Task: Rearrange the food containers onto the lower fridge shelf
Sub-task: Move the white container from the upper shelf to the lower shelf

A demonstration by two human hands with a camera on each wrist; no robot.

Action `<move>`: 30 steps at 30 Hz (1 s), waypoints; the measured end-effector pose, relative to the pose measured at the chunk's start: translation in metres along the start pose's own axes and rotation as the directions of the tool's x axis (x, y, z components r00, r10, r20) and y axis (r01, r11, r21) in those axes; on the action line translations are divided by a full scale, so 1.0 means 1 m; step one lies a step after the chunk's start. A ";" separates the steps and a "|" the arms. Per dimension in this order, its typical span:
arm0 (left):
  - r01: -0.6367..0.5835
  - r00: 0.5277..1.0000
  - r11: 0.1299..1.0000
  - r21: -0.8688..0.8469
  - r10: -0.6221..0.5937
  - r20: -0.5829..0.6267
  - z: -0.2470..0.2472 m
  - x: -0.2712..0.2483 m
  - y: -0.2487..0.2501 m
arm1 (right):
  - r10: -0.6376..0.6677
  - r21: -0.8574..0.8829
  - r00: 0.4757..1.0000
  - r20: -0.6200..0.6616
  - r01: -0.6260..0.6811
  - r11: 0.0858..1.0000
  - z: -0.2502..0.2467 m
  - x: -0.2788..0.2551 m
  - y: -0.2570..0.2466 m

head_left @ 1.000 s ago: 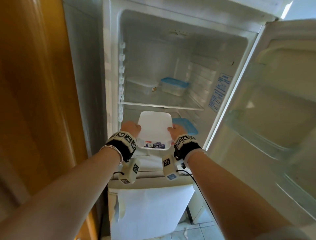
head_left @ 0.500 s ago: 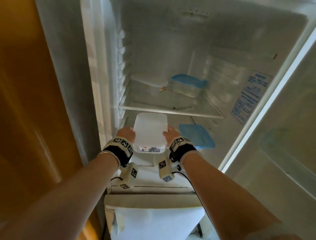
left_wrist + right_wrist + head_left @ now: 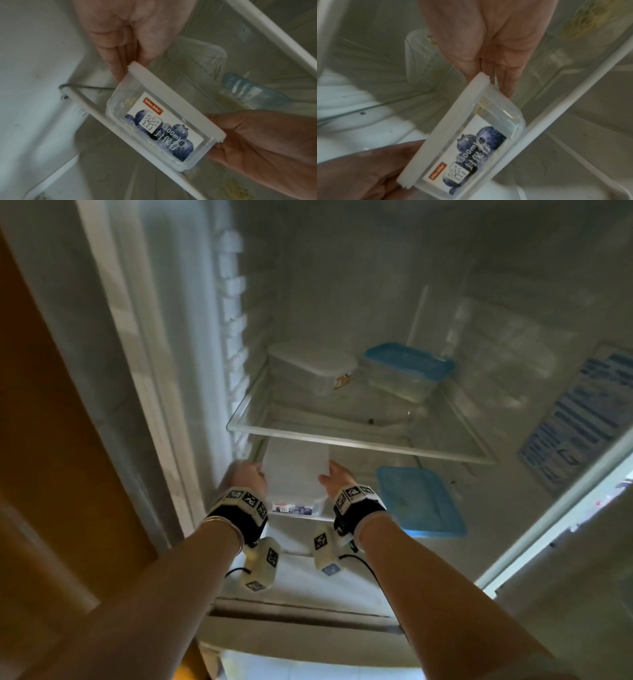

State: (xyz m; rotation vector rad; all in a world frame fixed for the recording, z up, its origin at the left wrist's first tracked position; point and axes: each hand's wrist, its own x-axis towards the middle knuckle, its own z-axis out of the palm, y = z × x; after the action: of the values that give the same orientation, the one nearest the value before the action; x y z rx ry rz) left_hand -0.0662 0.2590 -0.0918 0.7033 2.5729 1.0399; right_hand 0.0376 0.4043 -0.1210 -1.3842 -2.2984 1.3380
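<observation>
My left hand [image 3: 247,476] grips the left long side of a clear rectangular plastic container with a white lid and a blueberry label [image 3: 295,474]; fingers run flat along its wall, thumb up by the lid edge. My right hand [image 3: 337,478] grips the opposite long side the same way. Both wrists wear black straps with marker tags.

The container sits level between my hands, its far half under the front rail of the glass upper shelf [image 3: 359,442]. In the wrist views its labelled near end lies at the white front edge of the lower shelf [image 3: 82,102]; whether the base touches the shelf I cannot tell.

On the lower shelf, to the right and apart from my right hand: a flat clear container with a blue lid [image 3: 419,499].

On the upper shelf, far side: a clear rectangular container with a white lid [image 3: 313,368] on the left, a clear container with a blue lid [image 3: 409,369] just beside it on the right.

A blue-printed sticker [image 3: 582,419] on the right inner wall.
</observation>
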 end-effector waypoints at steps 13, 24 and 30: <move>-0.045 0.998 0.998 0.050 0.043 0.039 0.002 0.010 0.009 | 0.009 0.041 0.995 0.098 -0.013 0.999 0.004 0.007 0.006; -0.049 0.996 0.998 0.047 0.045 0.082 0.002 0.010 0.001 | -0.002 0.027 0.997 0.082 0.000 1.000 0.012 0.002 0.002; -0.040 0.990 0.996 0.077 0.029 0.138 0.003 0.018 0.005 | -0.009 -0.057 0.997 0.071 0.013 0.998 0.013 -0.001 -0.006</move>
State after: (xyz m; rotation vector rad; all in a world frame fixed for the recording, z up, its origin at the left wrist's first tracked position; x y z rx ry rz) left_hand -0.0785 0.2732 -0.0917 0.8119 2.5035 0.8704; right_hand 0.0277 0.3944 -0.1239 -1.3600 -2.4039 1.3493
